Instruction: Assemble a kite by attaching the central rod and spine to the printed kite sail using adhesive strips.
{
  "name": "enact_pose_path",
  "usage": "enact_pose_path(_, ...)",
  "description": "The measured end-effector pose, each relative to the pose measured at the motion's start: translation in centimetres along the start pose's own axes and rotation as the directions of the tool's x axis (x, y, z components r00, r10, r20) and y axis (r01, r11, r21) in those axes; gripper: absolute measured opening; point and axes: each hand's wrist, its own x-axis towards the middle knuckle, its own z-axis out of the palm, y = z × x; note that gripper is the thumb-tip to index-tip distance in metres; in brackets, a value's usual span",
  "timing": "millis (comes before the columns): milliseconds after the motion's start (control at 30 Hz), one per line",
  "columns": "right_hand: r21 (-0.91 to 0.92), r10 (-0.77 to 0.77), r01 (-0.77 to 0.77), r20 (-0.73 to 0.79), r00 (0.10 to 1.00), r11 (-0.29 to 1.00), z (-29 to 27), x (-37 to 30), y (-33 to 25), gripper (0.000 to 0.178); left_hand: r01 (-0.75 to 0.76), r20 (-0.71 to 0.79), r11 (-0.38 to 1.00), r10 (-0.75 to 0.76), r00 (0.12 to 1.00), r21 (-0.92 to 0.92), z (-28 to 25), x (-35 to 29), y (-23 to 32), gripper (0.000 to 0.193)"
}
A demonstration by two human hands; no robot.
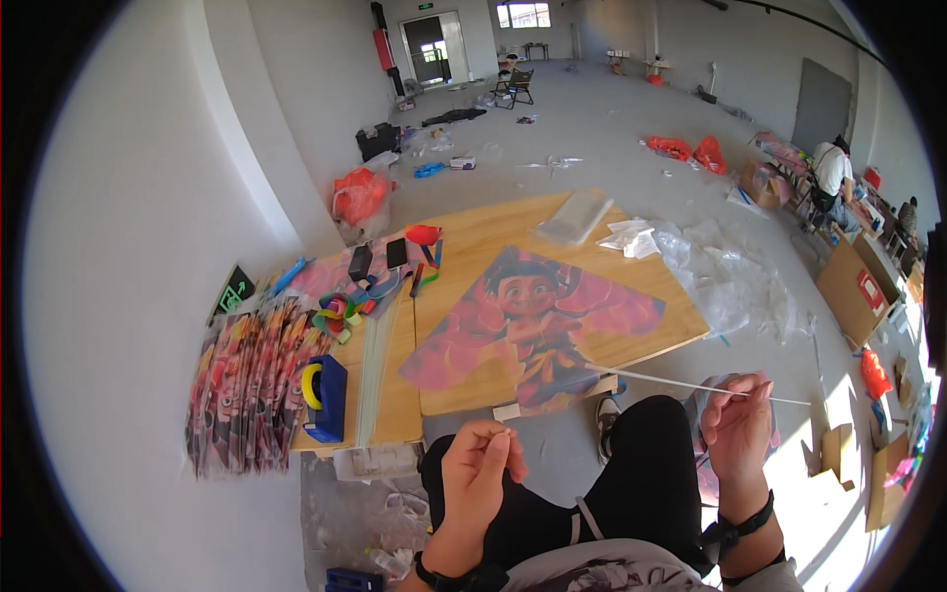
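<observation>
A printed kite (538,326) with a cartoon figure and pink-red wings lies spread on the wooden table (464,385), its lower end reaching the near edge. My right hand (738,424), to the right of the table's near edge, pinches a thin white rod (671,379). The rod's left end meets or overlaps the kite's lower part; its right end sticks out past my fingers. In front of the near edge, over my lap, my left hand (480,469) is closed with thumb and fingertips together. Whatever it may hold is too small to make out.
Left on the table are a blue tape dispenser (326,400), pale rods (373,370), coloured ribbons (335,314), a phone (397,254) and stacked packaged kites (247,390). A clear plastic box (575,218) sits at the back. Plastic wrapping (735,276) and cartons (856,291) occupy the right-hand floor.
</observation>
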Motion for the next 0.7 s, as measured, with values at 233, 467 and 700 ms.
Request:
enact_pose_path(233,-0.145,-0.106,0.129,0.153,0.983,0.981,-1.2,-2.0,-0.6,0.017,-0.035,-0.028,0.995,0.037,0.999,0.096,1.2,-0.9,1.4,0.008)
enact_pose_path(467,-0.248,-0.117,0.194,0.293,0.949,0.949,0.8,-2.3,-0.8,0.015,-0.111,-0.082,0.976,0.128,0.988,0.186,2.0,-1.7,1.8,0.013)
enact_pose_path(700,-0.278,-0.118,0.208,0.307,0.944,0.938,1.3,-2.5,-0.8,0.015,-0.361,0.078,0.748,0.385,0.919,0.556,1.7,-1.7,1.1,0.013)
